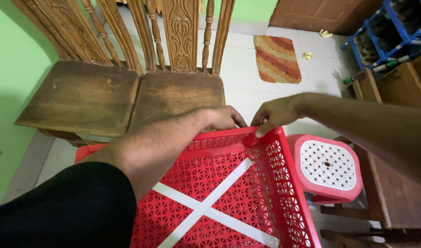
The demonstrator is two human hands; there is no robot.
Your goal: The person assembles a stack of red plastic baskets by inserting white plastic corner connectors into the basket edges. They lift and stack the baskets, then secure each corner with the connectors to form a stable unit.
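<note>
Fingers of both hands (219,118) (275,115) pinch the red basket's (284,193) far rim.

Count of items in view, head camera.
Two bare hands: left hand (218,119), right hand (275,113). One red perforated plastic crate (284,193) with two white tape strips (206,205) crossed on its floor. Two carved dark wooden chairs, seat of one (82,96), seat of the other (176,96). One red plastic stool with a white perforated top (327,165). One striped orange and cream floor mat (277,59). One blue metal rack (385,32).
</note>
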